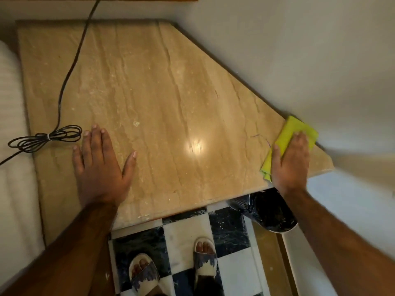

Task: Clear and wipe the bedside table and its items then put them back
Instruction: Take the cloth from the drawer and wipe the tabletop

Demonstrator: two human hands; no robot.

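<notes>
The bedside table (149, 92) has a beige marble top with a slanted right edge against the wall. My left hand (100, 165) lies flat on it near the front left, fingers spread, holding nothing. My right hand (289, 161) presses a folded yellow-green cloth (292, 130) onto the top's far right corner, next to the wall. A black cable (70, 67) runs down the table's left side from the wall, and its tied coil (46, 137) sits at the left edge beside my left hand.
A white mattress (12, 167) borders the table on the left. Below the front edge lie a checkered black-and-white floor (186, 236), my feet in sandals (205, 259), and a dark shoe (269, 212) under the right corner. White walls close in behind and to the right.
</notes>
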